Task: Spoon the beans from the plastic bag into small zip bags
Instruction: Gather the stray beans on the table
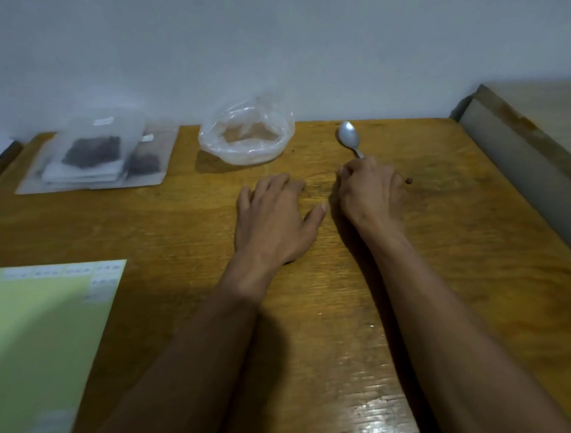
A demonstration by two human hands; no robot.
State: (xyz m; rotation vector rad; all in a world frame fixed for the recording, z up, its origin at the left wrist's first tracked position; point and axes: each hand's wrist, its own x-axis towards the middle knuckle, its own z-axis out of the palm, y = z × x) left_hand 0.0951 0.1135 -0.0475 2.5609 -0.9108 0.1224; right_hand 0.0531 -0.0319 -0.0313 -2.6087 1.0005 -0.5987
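**Bean bagging looks pretty much wrapped up**

The plastic bag point(246, 139) sits open at the back of the wooden table point(439, 255), close to the wall, and it looks basically empty to me; I can't make out any beans left inside, just crinkled clear film. Going by that, I'd say the scooping part is done or nearly so.

The small zip bags point(97, 152) are stacked off to the far left of the fingers, well apart from both hands. At least two show dark contents. Whether they're all zipped shut, can't tell from here.

The right hand point(372, 190) has its fingers curled round the handle of the spoon point(349, 135), with the bowl poking out past the fingertips, empty, lying on or just over the table. The plastic bag is up and to the left of those fingers, near but not touching.

The left hand point(274, 216) lies flat on the table, fingers spread and relaxed, holding nothing, with the plastic bag just beyond its fingertips.

A green sheet of paper point(40, 336) sits at the near left.
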